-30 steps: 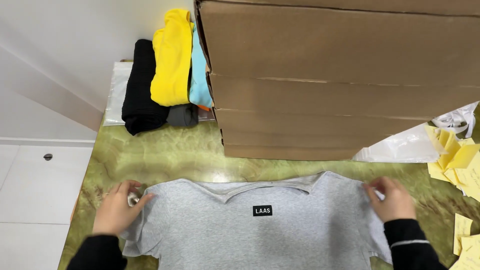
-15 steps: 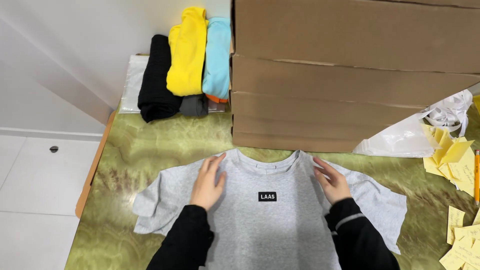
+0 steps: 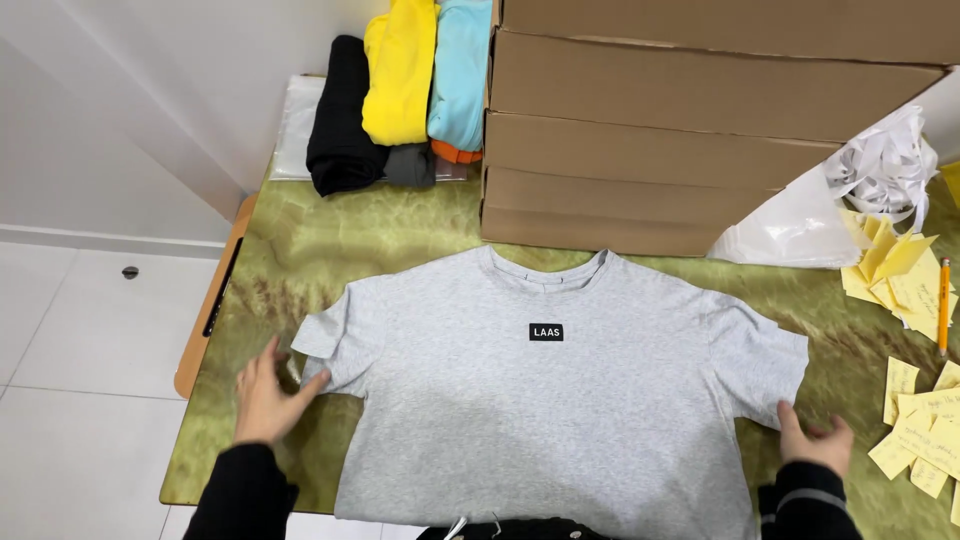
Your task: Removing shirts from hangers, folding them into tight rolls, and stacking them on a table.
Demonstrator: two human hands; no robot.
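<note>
- Two hands work at a grey T-shirt [image 3: 545, 410], which lies flat and face up in the middle of a green marbled table [image 3: 330, 240], its collar toward a stack of cardboard boxes [image 3: 680, 120].
- Left hand [image 3: 265, 395] rests at the hem of the shirt's left sleeve, fingers spread loosely, thumb touching the cloth.
- Right hand [image 3: 815, 445] sits just below the right sleeve, fingers half open; whether it pinches the shirt's edge I cannot tell, since the fingertips are partly hidden.
- Folded clothes [image 3: 395, 90] in black, yellow, light blue, grey and orange lie at the table's far left corner, beside the boxes.
- Yellow paper slips [image 3: 915, 400] and a pencil [image 3: 943, 305] are scattered on the right, near a white plastic bag [image 3: 800, 225].
</note>
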